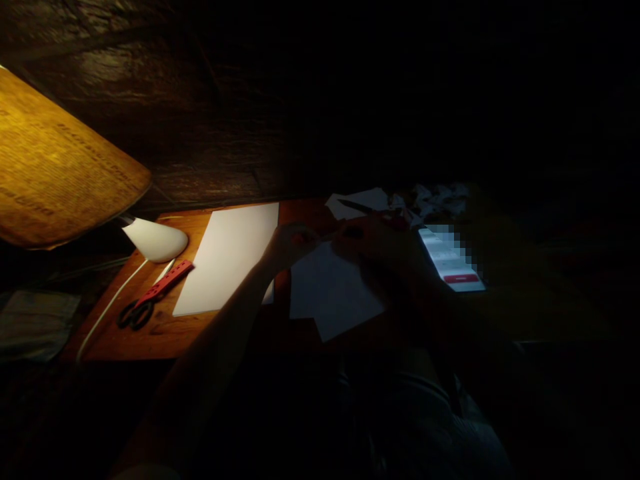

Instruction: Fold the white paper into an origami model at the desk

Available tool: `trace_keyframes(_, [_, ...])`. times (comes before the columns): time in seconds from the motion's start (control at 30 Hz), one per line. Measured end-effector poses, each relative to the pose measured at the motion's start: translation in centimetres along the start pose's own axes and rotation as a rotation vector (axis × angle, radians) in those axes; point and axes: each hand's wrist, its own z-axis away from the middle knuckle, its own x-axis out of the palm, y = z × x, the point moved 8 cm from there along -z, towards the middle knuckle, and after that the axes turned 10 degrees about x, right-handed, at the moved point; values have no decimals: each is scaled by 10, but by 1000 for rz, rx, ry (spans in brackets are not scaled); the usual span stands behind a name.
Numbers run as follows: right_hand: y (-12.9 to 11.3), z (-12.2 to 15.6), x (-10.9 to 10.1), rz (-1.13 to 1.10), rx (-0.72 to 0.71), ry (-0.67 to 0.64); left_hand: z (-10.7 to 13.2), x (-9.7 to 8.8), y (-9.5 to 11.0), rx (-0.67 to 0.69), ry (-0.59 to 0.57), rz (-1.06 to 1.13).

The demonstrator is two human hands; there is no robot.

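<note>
My left hand (294, 241) is closed, its fingertips pinched together above the top edge of white paper sheets (335, 290). Close to its right, my right hand (367, 239) has its fingers curled in, mostly in shadow. Something thin may span the small gap between both hands, but the dark hides what it is. The white sheets under the hands overlap at angles. Just behind my right hand, a dark pointed blade (354, 205) with a reddish part near it lies over a cut white paper piece (373, 197).
A lamp (157, 241) with a yellow shade lights the wooden table's left side (185, 340). Near it lie black-handled scissors (137, 313), a red strip (167, 280) and a white paper stack (235, 257). At right are a lit phone (450, 257) and paper scraps (443, 200).
</note>
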Motion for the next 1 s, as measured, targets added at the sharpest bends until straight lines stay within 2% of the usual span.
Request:
trace_keyframes(0.13, [-25,11,8,121,-59,-45,2,11,10,117,-90,-96])
trace_keyframes(0.23, [-27,10,15,144,-56,-59,3,16,12,149,-119,-106])
trace_keyframes(0.43, [-3,-5,11,89,-42,-2,1,9,6,109,-106,-116])
trace_keyframes(0.6, [27,-13,-24,-43,49,168,1,-9,-7,65,-11,-145])
trace_keyframes(0.7, [38,-13,-34,-127,119,224,1,-12,-9,63,32,-114])
trace_keyframes(0.83, [20,-9,-15,-180,44,125,1,0,-4,75,-6,-42])
trace_keyframes(0.9, [6,-6,1,-117,1,25,0,6,-1,77,-25,-15])
trace_keyframes(1.0, [-2,-3,9,-37,10,0,1,8,0,63,-27,-8])
